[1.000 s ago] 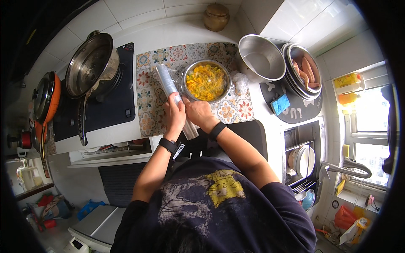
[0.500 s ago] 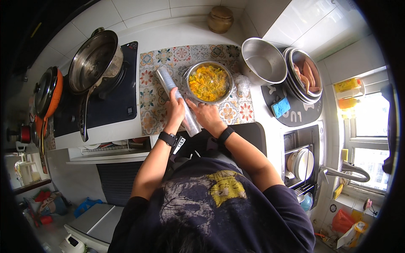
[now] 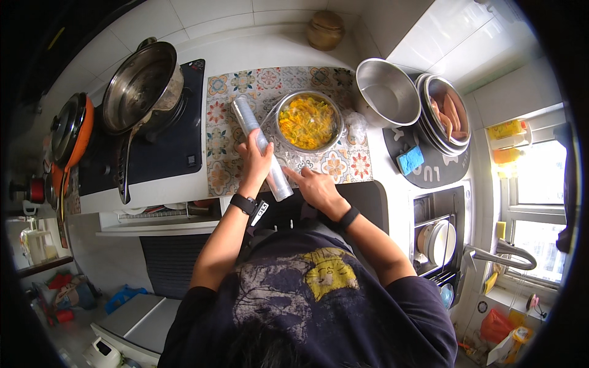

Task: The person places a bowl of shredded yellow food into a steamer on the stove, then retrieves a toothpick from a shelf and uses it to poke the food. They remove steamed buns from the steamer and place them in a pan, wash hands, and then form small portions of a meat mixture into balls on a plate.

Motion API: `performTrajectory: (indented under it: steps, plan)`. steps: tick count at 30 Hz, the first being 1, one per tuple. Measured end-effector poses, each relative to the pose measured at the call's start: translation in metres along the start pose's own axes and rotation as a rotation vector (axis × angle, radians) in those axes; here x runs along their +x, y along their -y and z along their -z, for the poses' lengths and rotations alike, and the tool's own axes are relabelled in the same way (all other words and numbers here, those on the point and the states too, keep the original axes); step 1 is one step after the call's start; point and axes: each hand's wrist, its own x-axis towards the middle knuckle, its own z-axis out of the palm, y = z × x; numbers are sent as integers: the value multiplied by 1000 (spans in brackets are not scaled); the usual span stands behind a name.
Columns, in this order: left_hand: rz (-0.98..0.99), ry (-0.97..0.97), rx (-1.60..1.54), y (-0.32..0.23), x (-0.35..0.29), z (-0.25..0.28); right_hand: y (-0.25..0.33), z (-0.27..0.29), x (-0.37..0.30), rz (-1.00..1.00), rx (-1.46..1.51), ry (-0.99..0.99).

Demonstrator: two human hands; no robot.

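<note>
Two hands at a roll of clear film beside a film-covered bowl of yellow-orange pieces

A person looks down at a kitchen counter. The left hand (image 3: 256, 161) is closed around a roll of clear film (image 3: 247, 116), which slants from upper left to lower right, its near end reaching past the counter's front edge. The right hand (image 3: 316, 189) is loosely curled, its index finger stretched toward the roll's lower part; whether it touches the roll or pinches any film cannot be told.

Just right of the roll, a round metal bowl (image 3: 338, 125) sits upright on a mat with a colourful tile pattern (image 3: 219, 132). Film appears to lie over the bowl already, judging by the shine and creases above the food. A wrinkled stretch of film spreads between the bowl and the right hand, and seems to run to the roll; no clear cut edge shows, so it looks not yet parted.

The roll is long, slim, glossy and pale. The bowl is nearly full of bright yellow and orange pieces (image 3: 307, 122), thin and petal-like, with hints of green. Crumpled clear plastic (image 3: 354, 126) lies by the bowl's right side, near a larger, deeper steel bowl (image 3: 385, 95).
</note>
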Motion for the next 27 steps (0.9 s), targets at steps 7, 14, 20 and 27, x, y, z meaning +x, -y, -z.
performTrajectory:
  steps: [7, 14, 20, 27]
  plan:
    - [-15, 32, 26, 8, -2, -3, 22, 4, 60, -265, 437, -27]
    - [-153, 26, 57, 20, 0, -7, 3, -34, 94, -252, 498, -12]
    - [-139, 21, -21, 22, 4, -8, 7, -23, 85, -287, 380, 90]
    - [-85, 74, -14, 20, 6, -3, 17, -12, 81, -330, 299, 145]
